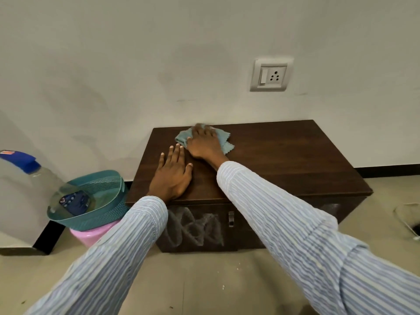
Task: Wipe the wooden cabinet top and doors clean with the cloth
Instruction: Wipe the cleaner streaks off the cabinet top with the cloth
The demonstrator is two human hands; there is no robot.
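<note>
A low dark wooden cabinet (284,160) stands against the white wall. My right hand (204,142) presses a light blue cloth (225,137) onto the back left part of the cabinet top, close to the wall. My left hand (172,173) lies flat on the top near its front left corner, fingers spread, holding nothing. The front door (195,226) below carries white chalky scribbles beside a small metal handle (231,218). Both forearms wear blue-striped sleeves and hide parts of the door.
Left of the cabinet a teal mesh basket (106,201) sits on a pink container (88,235). A large clear water jug with a blue cap (20,160) stands at the far left. A wall socket (270,75) is above the cabinet. A white cable (409,226) lies on the floor at right.
</note>
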